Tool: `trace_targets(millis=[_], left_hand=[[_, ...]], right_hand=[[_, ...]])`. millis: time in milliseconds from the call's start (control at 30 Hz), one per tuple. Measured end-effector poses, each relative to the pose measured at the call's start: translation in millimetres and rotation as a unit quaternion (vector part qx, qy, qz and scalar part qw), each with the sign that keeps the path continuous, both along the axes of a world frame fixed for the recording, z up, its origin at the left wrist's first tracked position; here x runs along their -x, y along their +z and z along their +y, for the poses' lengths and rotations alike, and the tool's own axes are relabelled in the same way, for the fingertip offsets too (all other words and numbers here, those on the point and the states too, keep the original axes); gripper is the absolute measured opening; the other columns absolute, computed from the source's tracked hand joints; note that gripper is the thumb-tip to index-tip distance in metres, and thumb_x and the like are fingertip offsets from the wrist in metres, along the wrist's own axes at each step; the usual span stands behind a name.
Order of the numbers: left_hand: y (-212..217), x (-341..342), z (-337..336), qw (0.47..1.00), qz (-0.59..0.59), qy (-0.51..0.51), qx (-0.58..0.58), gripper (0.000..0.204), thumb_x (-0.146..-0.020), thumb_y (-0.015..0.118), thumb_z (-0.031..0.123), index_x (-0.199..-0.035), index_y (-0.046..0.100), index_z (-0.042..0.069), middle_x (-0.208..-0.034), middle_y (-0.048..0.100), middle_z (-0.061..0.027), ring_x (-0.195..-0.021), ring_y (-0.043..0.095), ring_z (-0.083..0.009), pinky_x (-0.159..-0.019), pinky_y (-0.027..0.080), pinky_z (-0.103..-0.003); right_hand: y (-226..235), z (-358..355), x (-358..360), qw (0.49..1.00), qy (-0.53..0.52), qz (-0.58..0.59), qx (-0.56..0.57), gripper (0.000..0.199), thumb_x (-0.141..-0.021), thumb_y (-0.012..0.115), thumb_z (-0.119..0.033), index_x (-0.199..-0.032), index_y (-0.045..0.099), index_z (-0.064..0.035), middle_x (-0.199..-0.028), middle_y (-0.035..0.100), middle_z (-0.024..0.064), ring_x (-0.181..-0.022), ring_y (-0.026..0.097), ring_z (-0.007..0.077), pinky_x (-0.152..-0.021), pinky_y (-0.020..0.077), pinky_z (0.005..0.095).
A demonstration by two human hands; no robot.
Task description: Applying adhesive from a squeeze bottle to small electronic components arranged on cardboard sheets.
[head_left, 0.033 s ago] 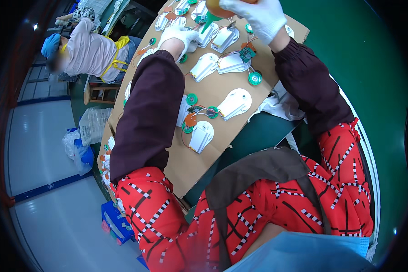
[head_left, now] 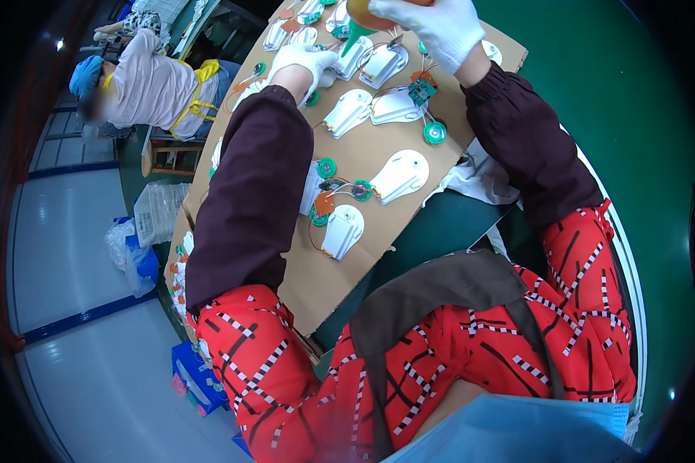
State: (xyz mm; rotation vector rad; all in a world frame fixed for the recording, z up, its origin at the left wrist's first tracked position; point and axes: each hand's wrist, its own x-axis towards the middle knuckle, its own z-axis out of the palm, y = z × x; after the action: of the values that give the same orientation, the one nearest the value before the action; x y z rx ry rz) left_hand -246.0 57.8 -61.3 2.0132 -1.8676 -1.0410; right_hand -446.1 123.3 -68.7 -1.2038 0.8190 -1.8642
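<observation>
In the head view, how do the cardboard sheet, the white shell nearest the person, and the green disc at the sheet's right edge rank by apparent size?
Largest to smallest:
1. cardboard sheet, which carries all the parts
2. white shell, nearest the person
3. green disc, clearly smaller than any shell
The disc lies farther from the camera, but the gap in size is too large for that to change the order.

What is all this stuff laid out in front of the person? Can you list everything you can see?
Cardboard sheet: one, brown, lying on the green table.
White plastic shells: about ten in view, spread over the cardboard.
Small round green parts: several, wired to the shells.
Orange bottle with green nozzle: one, at the top edge.
White cloth: one, beside the cardboard's right edge.
Blue crate: one, on the floor, lower left.
Another person: one, blue cap, seated upper left.
Left hand: white glove, resting on the cardboard among the shells.
Right hand: white glove, holding the bottle.
</observation>
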Motion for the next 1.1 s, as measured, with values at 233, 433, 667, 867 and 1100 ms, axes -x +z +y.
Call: trace_targets(millis=[233, 433, 667, 867, 1100], left_hand=[[-1, -9, 4, 0.998, 0.056, -0.001, -0.01, 0.025, -0.086, 0.065, 0.027, -0.102, 0.071, 0.008, -0.089, 0.073, -0.0041, -0.076, 0.069, -0.0102, -0.063, 0.05, -0.025], [5, -7, 9, 0.999, 0.013, -0.023, 0.023, 0.029, -0.085, 0.066, 0.026, -0.103, 0.069, 0.003, -0.094, 0.072, -0.0109, -0.079, 0.07, -0.0182, -0.067, 0.052, -0.029], [-8, -12, -2, 0.989, -0.115, -0.075, 0.059, 0.037, -0.088, 0.058, 0.041, -0.103, 0.069, 0.009, -0.09, 0.071, -0.0081, -0.076, 0.066, -0.0167, -0.069, 0.051, -0.028], [-36, -42, -24, 0.991, -0.046, -0.06, 0.109, 0.043, -0.086, 0.058, 0.048, -0.104, 0.068, 0.009, -0.092, 0.069, -0.0106, -0.079, 0.065, -0.0242, -0.073, 0.051, -0.032], [-8, -6, 5, 0.989, -0.096, -0.023, 0.108, 0.035, -0.08, 0.071, 0.032, -0.096, 0.071, 0.001, -0.086, 0.071, -0.0074, -0.071, 0.066, -0.013, -0.062, 0.049, -0.03]], right_hand=[[-2, -5, -15, 0.997, -0.021, 0.073, 0.006, 0.061, -0.065, 0.084, -0.01, -0.117, 0.053, -0.0006, -0.109, 0.062, 0.0096, -0.1, 0.06, 0.0171, -0.089, 0.0489, 0.0319], [2, -3, -17, 0.995, -0.023, 0.098, -0.007, 0.062, -0.065, 0.084, -0.011, -0.117, 0.053, -0.0006, -0.109, 0.062, 0.0098, -0.101, 0.059, 0.0171, -0.089, 0.0489, 0.0313], [0, -5, -20, 0.998, 0.019, 0.063, 0.0, 0.061, -0.064, 0.084, -0.009, -0.116, 0.053, -0.0002, -0.11, 0.062, 0.0097, -0.101, 0.059, 0.0168, -0.09, 0.0486, 0.0314], [4, -2, -20, 0.996, 0.034, 0.077, 0.029, 0.062, -0.065, 0.084, -0.008, -0.118, 0.052, 0.0002, -0.11, 0.062, 0.0094, -0.102, 0.059, 0.0169, -0.09, 0.0482, 0.0317], [-6, -1, -10, 0.997, 0.038, 0.059, 0.007, 0.064, -0.066, 0.084, -0.009, -0.121, 0.051, 0.0001, -0.113, 0.06, 0.0095, -0.103, 0.058, 0.0176, -0.091, 0.0479, 0.0324]])
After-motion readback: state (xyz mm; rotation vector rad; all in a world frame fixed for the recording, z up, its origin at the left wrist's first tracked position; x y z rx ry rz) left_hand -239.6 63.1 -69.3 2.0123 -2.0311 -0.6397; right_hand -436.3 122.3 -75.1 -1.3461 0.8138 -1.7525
